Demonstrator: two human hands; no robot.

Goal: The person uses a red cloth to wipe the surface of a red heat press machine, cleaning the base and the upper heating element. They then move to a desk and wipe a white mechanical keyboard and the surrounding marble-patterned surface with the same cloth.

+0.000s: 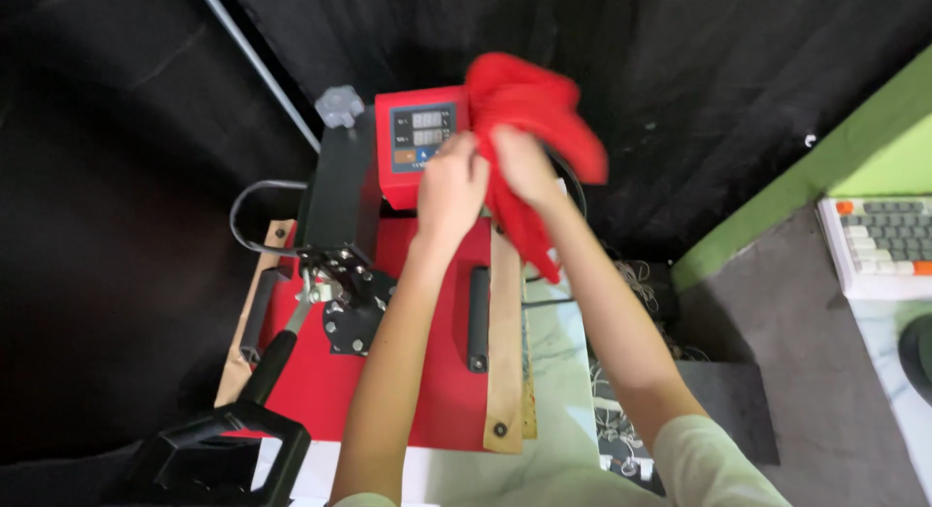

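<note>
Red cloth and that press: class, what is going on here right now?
A person holds a red cloth up in both hands, the left hand and right hand gripping it close together above a red heat press. The press's control box sits just behind the hands. A keyboard lies off to the right.

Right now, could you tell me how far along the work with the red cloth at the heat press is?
Early, it seems. Done: the red heat press sits shut, its black handle lowered toward the person. In hand: the left hand and right hand both grip a bunched red cloth, held up in front of the control box. Left: the cloth is not yet spread flat or laid on the press.
</note>
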